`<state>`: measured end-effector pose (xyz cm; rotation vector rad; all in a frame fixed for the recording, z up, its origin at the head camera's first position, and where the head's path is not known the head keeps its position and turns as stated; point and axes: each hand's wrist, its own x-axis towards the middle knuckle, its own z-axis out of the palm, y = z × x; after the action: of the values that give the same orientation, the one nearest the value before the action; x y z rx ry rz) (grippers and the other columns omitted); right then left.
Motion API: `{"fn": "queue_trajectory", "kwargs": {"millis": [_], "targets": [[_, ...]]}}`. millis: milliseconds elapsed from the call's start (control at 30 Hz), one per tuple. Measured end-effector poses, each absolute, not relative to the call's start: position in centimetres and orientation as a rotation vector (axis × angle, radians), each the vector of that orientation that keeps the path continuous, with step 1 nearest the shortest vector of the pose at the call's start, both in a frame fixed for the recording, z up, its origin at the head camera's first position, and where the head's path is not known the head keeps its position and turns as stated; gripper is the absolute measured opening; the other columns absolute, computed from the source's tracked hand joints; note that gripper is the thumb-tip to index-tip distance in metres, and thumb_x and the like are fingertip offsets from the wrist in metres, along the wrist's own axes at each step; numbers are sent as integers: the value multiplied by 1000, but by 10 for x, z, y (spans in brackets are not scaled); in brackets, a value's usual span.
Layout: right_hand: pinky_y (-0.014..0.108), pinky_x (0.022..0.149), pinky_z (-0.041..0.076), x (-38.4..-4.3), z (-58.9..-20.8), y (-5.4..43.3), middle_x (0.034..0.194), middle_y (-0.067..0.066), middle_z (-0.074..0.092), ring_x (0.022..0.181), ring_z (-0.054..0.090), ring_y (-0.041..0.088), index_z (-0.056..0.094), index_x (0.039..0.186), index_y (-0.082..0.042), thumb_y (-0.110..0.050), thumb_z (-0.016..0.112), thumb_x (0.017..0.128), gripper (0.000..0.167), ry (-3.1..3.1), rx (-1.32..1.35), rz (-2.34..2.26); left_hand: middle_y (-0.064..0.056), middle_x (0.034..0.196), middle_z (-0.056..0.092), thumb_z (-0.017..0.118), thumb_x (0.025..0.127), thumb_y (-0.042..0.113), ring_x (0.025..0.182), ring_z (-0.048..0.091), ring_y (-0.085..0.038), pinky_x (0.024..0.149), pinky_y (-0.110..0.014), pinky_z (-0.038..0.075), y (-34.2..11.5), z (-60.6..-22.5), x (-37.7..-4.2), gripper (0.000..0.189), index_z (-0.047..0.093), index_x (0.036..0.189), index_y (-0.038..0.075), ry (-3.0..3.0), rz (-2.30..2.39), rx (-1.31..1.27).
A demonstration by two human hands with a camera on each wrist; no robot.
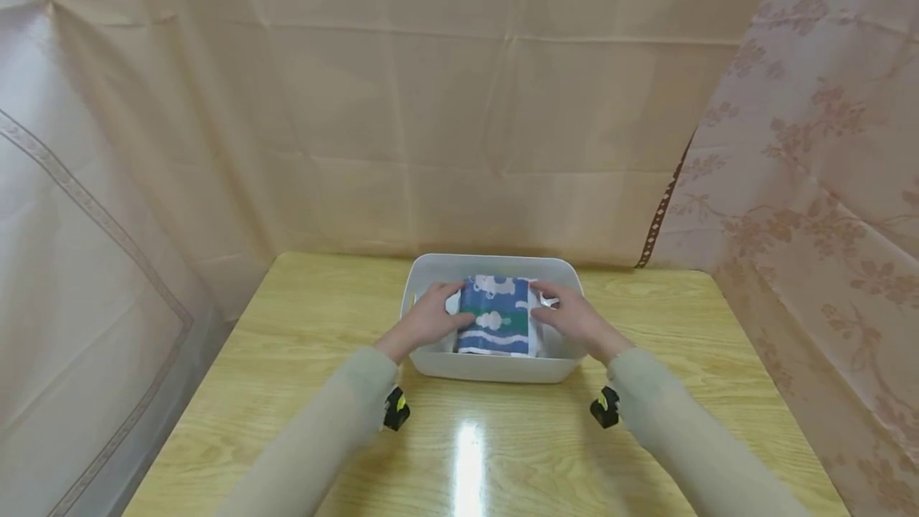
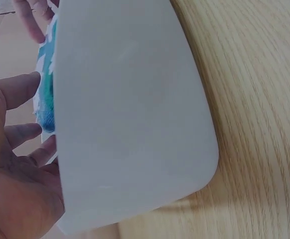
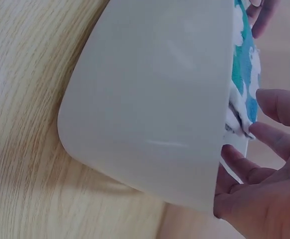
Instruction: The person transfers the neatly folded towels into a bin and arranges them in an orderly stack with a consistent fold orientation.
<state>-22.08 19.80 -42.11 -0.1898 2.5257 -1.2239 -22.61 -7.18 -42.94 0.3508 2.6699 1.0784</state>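
Observation:
A folded towel [image 1: 493,316], blue and green with white shapes, lies inside a white plastic bin [image 1: 495,370]. My left hand [image 1: 428,316] reaches over the bin's left side, its thumb and forefinger spread along the towel's left edge. On the opposite side my right hand [image 1: 574,319] has its fingertips close to the towel's right edge. Both hands have loosely spread fingers. In the left wrist view the left thumb [image 2: 23,90] points at the towel, while the lower fingers dip behind the bin wall. The right wrist view has the right forefinger [image 3: 274,139] beside a white fold.
The bin stands near the far edge of a yellow wood-grain table [image 1: 323,341]. Behind it hangs a beige cloth [image 1: 459,118], with a flowered cloth [image 1: 826,206] at the right and a pale cloth [image 1: 86,246] at the left.

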Motion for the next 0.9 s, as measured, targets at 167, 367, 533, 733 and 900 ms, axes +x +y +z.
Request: {"fn": "queue_trajectory", "kwargs": {"millis": [167, 367, 533, 733, 900], "targets": [[62, 116, 33, -223, -416, 204, 162, 19, 36, 145, 36, 45, 38, 158, -12, -29, 56, 105, 59, 2536, -163, -1196, -24, 153, 43, 69, 98, 30, 137, 47, -41, 114, -56, 39, -77, -422, -227, 68, 42, 155, 5, 2689, 1106, 410], [62, 112, 39, -225, -410, 211, 158, 19, 42, 140, 42, 43, 40, 156, -10, -29, 56, 105, 56, 2592, -202, -1199, -21, 154, 44, 67, 99, 27, 120, 60, -39, 103, -52, 50, -90, -414, -231, 65, 42, 155, 4, 2707, 1162, 444], [57, 104, 48, -224, -407, 222, 151, 19, 50, 131, 52, 40, 44, 154, -7, -25, 54, 106, 52, 2694, -236, -1220, -16, 154, 47, 66, 101, 28, 114, 63, -36, 96, -48, 55, -105, -408, -232, 61, 44, 154, 6, 2737, 1173, 408], [57, 100, 51, -222, -403, 240, 145, 23, 53, 126, 54, 42, 46, 151, -2, -21, 53, 106, 49, 2846, -288, -1229, -19, 151, 48, 64, 101, 29, 111, 62, -34, 90, -47, 57, -127, -400, -231, 59, 46, 152, 6, 2811, 1159, 358], [59, 100, 50, -218, -400, 258, 143, 30, 52, 124, 54, 47, 48, 147, 4, -18, 54, 106, 47, 2955, -370, -1198, -19, 151, 48, 62, 102, 34, 120, 59, -40, 96, -55, 52, -147, -396, -227, 60, 46, 152, 6, 2930, 1041, 380]]}}
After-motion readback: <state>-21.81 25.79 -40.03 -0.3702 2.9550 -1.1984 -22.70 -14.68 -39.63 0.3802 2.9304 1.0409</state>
